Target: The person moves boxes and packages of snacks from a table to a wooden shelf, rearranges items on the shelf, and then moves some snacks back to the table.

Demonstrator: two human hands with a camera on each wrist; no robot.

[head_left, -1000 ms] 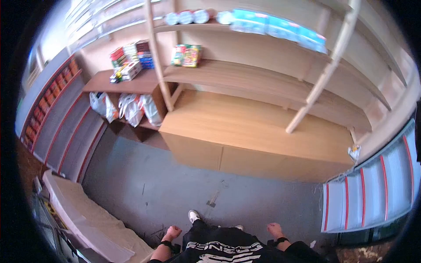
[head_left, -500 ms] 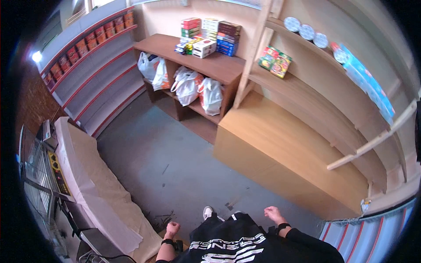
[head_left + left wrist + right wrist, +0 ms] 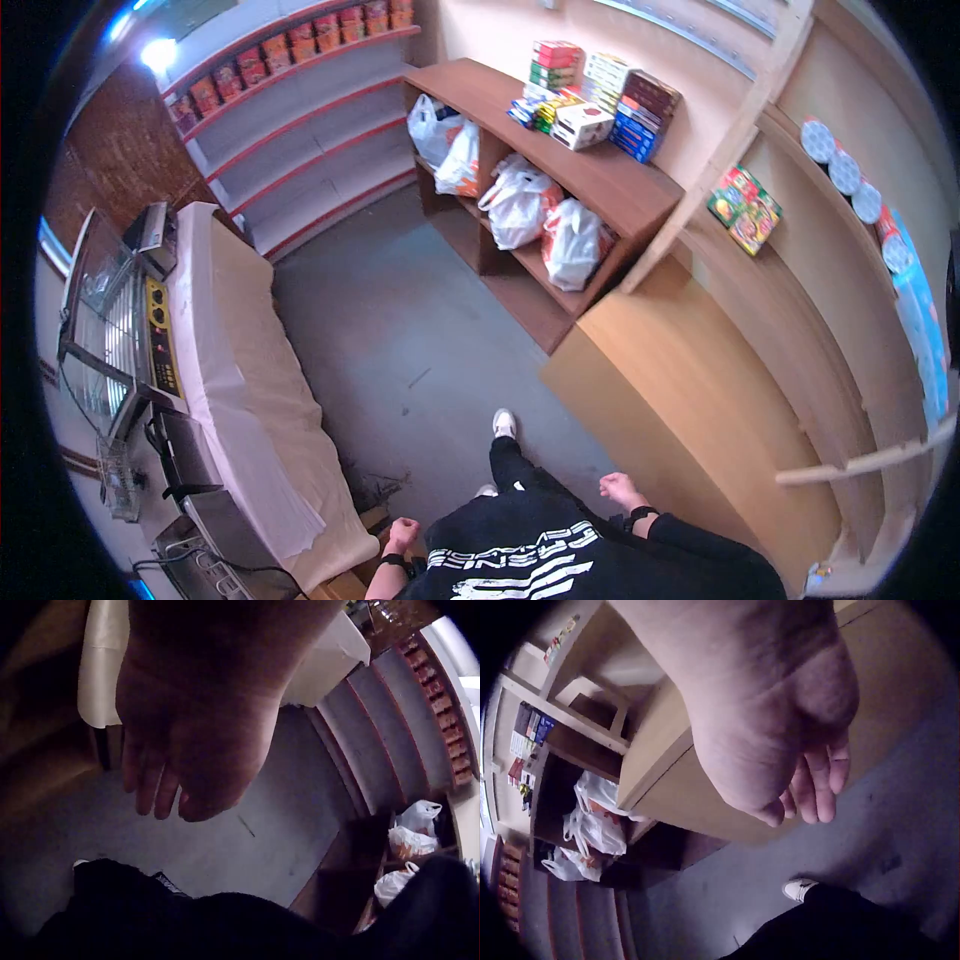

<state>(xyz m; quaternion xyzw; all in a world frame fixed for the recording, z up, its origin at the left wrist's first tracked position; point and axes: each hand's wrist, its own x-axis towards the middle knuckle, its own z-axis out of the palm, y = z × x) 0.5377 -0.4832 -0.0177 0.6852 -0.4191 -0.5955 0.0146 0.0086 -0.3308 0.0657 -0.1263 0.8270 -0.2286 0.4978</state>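
Observation:
My left hand (image 3: 404, 534) hangs beside the body with loosely curled fingers and holds nothing. It is nearest to the paper-covered counter (image 3: 235, 370) on the left. On the other side my right hand (image 3: 621, 489), also loosely curled and bare of any object, hangs near the long light-wood cabinet (image 3: 640, 400). In the left wrist view the fingers (image 3: 166, 791) droop over the grey floor. The right wrist view has the fingers (image 3: 817, 784) hanging with the cabinet front behind them. Ahead, a brown shelf unit (image 3: 640, 190) bears white plastic bags (image 3: 518, 205) and several stacked boxes (image 3: 583, 125).
Red-edged shelves (image 3: 310, 125) at the far left carry a row of orange-red cups (image 3: 275, 55). A glass-fronted appliance (image 3: 105, 320) stands by the counter. On the right, wooden wall shelves (image 3: 760, 310) hold a colourful pack (image 3: 745, 210). The grey floor (image 3: 400, 330) runs between.
The head view has swung left, so the brown unit and bags now lie more centrally and the wall shelves lie further right. The feet have stepped. Both hands still hang at the sides.

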